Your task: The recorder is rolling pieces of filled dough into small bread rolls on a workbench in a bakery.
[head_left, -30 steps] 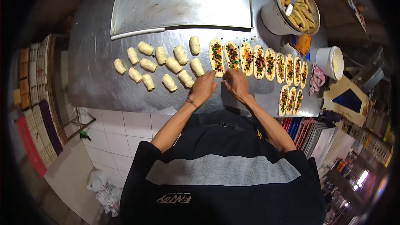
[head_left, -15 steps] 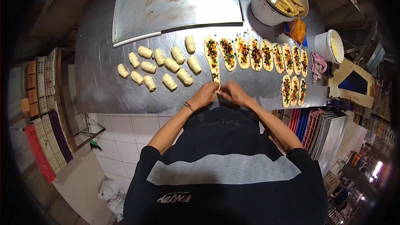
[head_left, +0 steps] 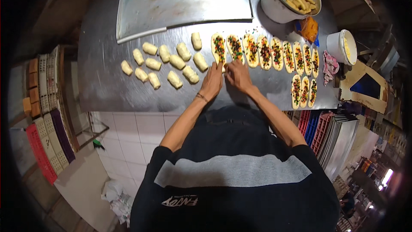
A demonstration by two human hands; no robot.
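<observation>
Topped dough oval (head_left: 219, 48) at the left end of the filled row, on the steel table (head_left: 103, 86).
Filling could spill if the edges are pulled unevenly. Left hand (head_left: 213, 82) and right hand (head_left: 237, 75), fingers together, press at its near end; a second ago they met further right.

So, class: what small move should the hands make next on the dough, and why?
Probably start rolling the leftmost topped dough oval shut: both the left hand and right hand sit at its near end, and it lies flat and open like the others.
</observation>
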